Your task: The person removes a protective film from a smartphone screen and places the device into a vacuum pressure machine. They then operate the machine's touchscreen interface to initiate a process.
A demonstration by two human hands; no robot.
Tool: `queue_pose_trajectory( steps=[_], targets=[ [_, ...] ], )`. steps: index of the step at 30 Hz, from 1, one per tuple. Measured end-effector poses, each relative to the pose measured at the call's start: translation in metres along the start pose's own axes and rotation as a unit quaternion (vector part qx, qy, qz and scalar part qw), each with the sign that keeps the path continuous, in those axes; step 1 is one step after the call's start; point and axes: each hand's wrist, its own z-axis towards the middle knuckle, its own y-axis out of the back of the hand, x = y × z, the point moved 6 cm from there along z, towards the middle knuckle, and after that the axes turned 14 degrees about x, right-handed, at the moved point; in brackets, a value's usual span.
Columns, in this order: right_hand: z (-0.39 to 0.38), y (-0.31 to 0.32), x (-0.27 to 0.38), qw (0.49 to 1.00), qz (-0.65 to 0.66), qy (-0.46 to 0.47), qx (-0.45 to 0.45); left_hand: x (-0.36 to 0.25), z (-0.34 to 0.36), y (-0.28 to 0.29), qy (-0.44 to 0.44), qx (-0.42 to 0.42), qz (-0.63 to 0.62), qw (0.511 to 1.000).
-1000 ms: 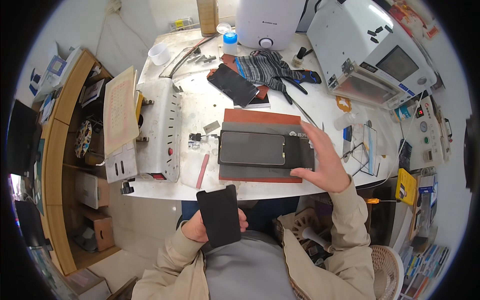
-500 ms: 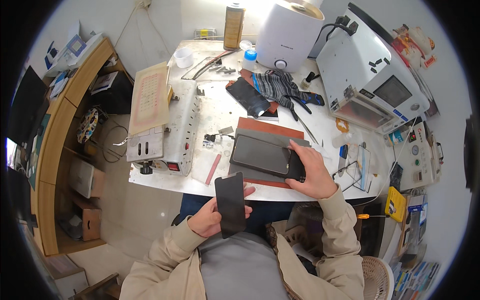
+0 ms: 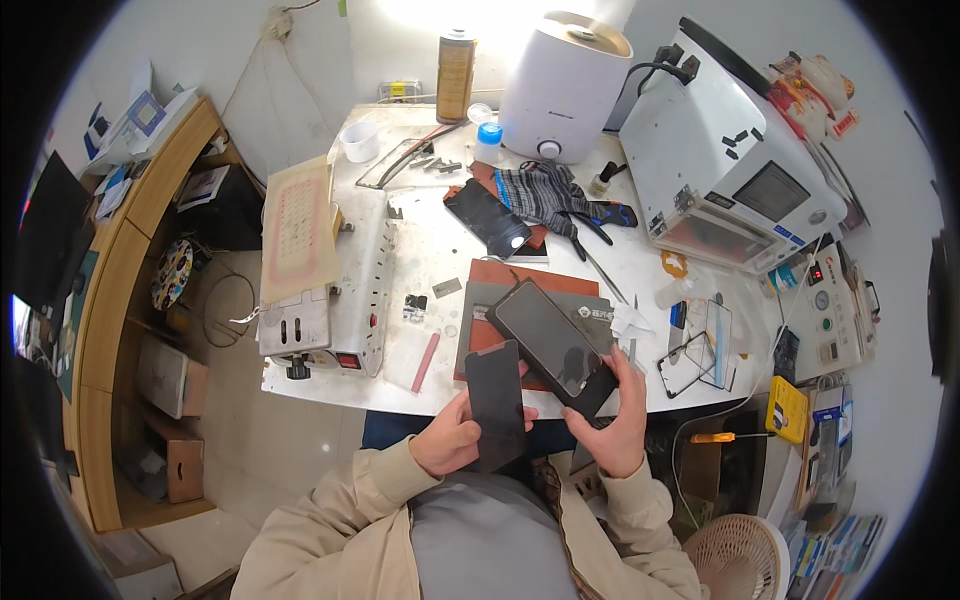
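My left hand [image 3: 447,440] grips a dark phone screen panel [image 3: 495,400] with a notch at its top, held upright before the table's front edge. My right hand [image 3: 615,425] has its thumb and fingers closed on the lower right end of a phone [image 3: 545,335] with a dark face. A flat black piece [image 3: 597,392] shows under that end of the phone; whether it is joined to the phone I cannot tell. The phone is tilted over a grey pad [image 3: 598,305] that lies on a reddish-brown mat [image 3: 535,277]. The panel's top right edge is close to the phone.
A metal heating unit [image 3: 362,285] stands at left. Behind the pad lie another black phone [image 3: 485,218] and a striped glove [image 3: 535,192]. A white humidifier [image 3: 568,90] and a boxy white machine [image 3: 725,150] stand at the back. Thin screen frames [image 3: 684,368] lie at right.
My right hand has lifted the phone off the pad, turning it and drawing it toward me. My left hand has brought the screen panel right, next to it. The view has shifted slightly.
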Motion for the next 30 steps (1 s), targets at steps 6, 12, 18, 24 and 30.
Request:
queue_pose_trajectory(
  steps=[6,12,18,24,30],
  targets=[
    [-0.022,0.000,0.008,0.991,-0.068,-0.067,-0.094,0.002,0.017,-0.006,0.023,0.021,0.007,0.999],
    [-0.034,-0.008,0.006,0.973,-0.126,-0.124,-0.151,-0.003,0.007,-0.004,0.053,0.034,-0.003,0.998],
    [-0.034,-0.034,0.024,0.962,-0.155,-0.163,-0.155,-0.021,-0.006,-0.002,0.048,0.032,-0.019,0.998],
    [-0.031,-0.057,0.047,0.973,-0.143,-0.156,-0.095,-0.036,-0.025,0.004,0.018,0.035,-0.015,0.999],
    [-0.030,-0.057,0.056,0.985,0.048,-0.156,-0.053,-0.046,-0.047,0.004,0.005,0.021,-0.006,1.000]
  ],
)
